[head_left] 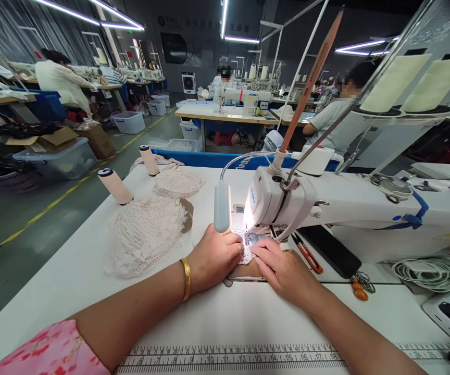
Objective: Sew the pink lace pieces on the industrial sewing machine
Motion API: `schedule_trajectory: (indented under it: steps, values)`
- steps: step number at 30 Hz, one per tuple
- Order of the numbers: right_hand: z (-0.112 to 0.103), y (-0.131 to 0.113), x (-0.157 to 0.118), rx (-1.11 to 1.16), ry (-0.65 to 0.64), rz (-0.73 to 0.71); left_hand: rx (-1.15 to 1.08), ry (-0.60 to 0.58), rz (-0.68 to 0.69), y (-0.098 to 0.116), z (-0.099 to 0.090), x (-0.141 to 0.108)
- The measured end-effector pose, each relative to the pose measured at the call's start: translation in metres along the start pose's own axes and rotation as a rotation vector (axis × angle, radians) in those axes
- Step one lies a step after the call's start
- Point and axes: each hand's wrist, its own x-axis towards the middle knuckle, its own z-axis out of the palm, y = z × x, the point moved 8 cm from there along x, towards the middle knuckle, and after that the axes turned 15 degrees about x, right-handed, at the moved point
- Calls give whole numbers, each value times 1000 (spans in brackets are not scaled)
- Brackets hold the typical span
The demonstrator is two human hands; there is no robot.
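Note:
A white lace piece (pixel 247 255) lies under the needle area of a white sewing machine (pixel 274 200), over a tan fabric part. On its left edge is my left hand (pixel 217 258), with a gold bangle at the wrist, its fingers curled and pressed on the lace. My right hand (pixel 282 268) holds the lace from the right, fingers together close to the presser foot. The undersides of both hands' fingertips are hidden. A lit lamp (pixel 222 207) shines on the spot. Left of the hands lie a lace-covered piece (pixel 147 234) and a smaller lace piece (pixel 178 183).
Two thread cones (pixel 115 186) stand at the table's left. Right of the machine's needle lie orange thread snips (pixel 308 252), a black phone (pixel 328 250) and a coiled white cable (pixel 428 273). A printed ruler (pixel 225 359) runs along the front edge. Several people sit at machines beyond.

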Motion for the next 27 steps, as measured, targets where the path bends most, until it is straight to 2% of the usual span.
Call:
schedule_trajectory:
  steps: [4, 8, 17, 24, 27]
  values:
    - [0, -2, -2, 50, -6, -22, -5, 71, 88, 9, -2, -5]
    - [1, -6, -3, 72, -17, -71, -29, 84, 151, 16, -1, -10]
    - [2, -4, -2, 59, -8, -35, -22, 73, 113, 10, 1, -7]
    - [6, 9, -2, -11, 57, 47, 15, 112, 75, 1, 9, -1]
    - [6, 13, -3, -50, 83, 76, 5, 95, 36, -4, 14, 2]
